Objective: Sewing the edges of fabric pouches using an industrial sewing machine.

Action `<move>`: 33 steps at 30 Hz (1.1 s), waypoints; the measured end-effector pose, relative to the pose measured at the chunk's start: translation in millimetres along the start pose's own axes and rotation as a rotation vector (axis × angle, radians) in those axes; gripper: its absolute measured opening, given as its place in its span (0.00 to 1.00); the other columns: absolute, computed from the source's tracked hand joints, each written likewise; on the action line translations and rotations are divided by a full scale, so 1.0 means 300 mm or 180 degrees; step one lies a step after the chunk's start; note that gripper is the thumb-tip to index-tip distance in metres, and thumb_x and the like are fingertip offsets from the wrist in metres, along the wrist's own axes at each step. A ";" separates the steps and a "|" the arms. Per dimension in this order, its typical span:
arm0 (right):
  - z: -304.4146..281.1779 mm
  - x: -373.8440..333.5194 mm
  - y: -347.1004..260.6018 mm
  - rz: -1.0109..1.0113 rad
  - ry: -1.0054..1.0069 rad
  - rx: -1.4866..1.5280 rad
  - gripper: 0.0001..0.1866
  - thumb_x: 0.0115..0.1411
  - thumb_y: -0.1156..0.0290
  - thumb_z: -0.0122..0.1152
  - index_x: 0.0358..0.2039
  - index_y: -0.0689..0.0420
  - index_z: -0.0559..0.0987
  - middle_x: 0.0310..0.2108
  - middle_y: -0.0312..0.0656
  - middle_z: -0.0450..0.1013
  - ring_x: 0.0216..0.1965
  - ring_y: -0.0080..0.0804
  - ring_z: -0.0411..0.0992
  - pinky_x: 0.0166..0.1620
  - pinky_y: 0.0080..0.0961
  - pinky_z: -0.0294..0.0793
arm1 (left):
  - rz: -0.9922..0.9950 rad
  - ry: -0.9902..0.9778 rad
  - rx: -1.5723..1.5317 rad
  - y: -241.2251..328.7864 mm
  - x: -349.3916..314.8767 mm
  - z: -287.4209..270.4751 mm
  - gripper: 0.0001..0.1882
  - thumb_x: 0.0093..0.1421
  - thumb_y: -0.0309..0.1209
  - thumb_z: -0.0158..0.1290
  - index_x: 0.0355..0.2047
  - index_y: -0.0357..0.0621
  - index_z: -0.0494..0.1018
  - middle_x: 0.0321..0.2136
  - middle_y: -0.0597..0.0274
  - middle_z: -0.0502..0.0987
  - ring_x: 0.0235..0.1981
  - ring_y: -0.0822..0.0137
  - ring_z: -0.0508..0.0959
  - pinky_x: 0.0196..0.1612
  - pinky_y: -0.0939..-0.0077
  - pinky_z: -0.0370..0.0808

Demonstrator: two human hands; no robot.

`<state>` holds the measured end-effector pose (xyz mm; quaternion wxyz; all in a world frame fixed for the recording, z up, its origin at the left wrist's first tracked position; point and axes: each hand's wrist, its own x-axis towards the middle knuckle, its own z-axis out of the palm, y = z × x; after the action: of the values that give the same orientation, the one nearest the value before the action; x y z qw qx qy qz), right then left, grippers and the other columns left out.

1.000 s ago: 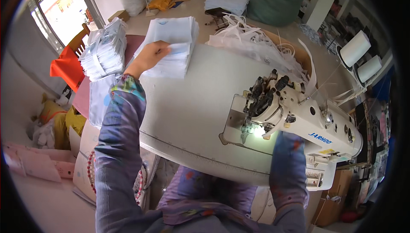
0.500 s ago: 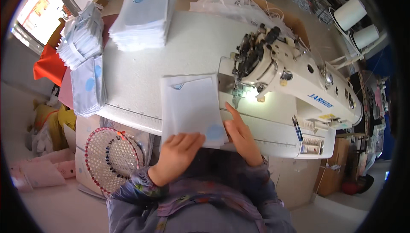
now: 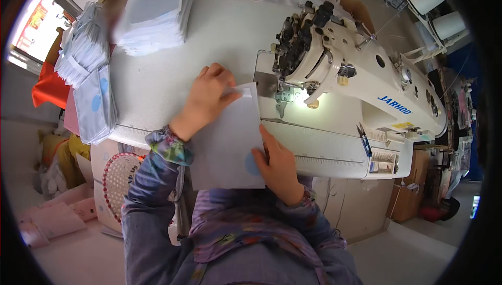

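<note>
A pale blue-grey rectangular fabric panel (image 3: 225, 154) with a blue dot lies on the near edge of the table, its lower end reaching past the edge toward my lap. At its top edge my left hand (image 3: 206, 97) is closed, with thumb and curled fingers pinching the cloth near a small pale strip. Along the panel's right side is my right hand (image 3: 280, 167), its thumb over the cloth and its fingers at the edge. Just right of the panel stands a white sewing machine (image 3: 355, 70), its lamp lit beside the presser foot (image 3: 281, 108).
A tall stack of similar panels (image 3: 157, 18) stands at the back left. Beside it lies a tied bundle of cloth pieces (image 3: 83, 49). Thread snips (image 3: 364, 139) and a small tray (image 3: 383, 162) are at the right. A woven basket (image 3: 117, 185) sits below the table's left side.
My left hand has moved from the panel's lower edge up to its top edge and pinches there. My right hand has shifted slightly down and left, its thumb now on the cloth.
</note>
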<state>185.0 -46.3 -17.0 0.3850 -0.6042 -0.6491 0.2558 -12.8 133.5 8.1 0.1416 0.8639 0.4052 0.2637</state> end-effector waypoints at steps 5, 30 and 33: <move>0.002 0.002 -0.037 0.0027 0.0050 -0.0086 0.32 0.67 0.72 0.68 0.71 0.57 0.72 0.34 0.51 0.77 0.28 0.46 0.74 0.33 0.38 0.75 | -0.0396 -0.0528 -0.0458 0.006 0.028 0.035 0.12 0.66 0.37 0.64 0.36 0.41 0.78 0.35 0.51 0.81 0.35 0.43 0.81 0.39 0.50 0.77; 0.005 -0.033 -0.031 0.0021 0.0097 -0.0378 0.33 0.63 0.72 0.73 0.68 0.59 0.74 0.33 0.46 0.73 0.29 0.44 0.75 0.32 0.39 0.75 | 0.0858 -0.0011 0.1061 0.104 0.021 0.096 0.10 0.61 0.36 0.65 0.40 0.48 0.80 0.43 0.63 0.82 0.46 0.54 0.83 0.46 0.59 0.81; -0.022 -0.059 -0.019 0.0151 0.0118 -0.0223 0.33 0.63 0.73 0.73 0.68 0.61 0.74 0.32 0.46 0.73 0.29 0.42 0.74 0.33 0.38 0.74 | 0.0566 0.0024 0.0841 0.241 -0.065 0.173 0.19 0.59 0.33 0.66 0.51 0.45 0.81 0.50 0.61 0.82 0.54 0.55 0.82 0.55 0.59 0.81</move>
<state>186.4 -65.3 -12.1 0.3694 -0.6372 -0.6359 0.2307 51.7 71.0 -8.0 0.0013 0.9064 0.3588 0.2229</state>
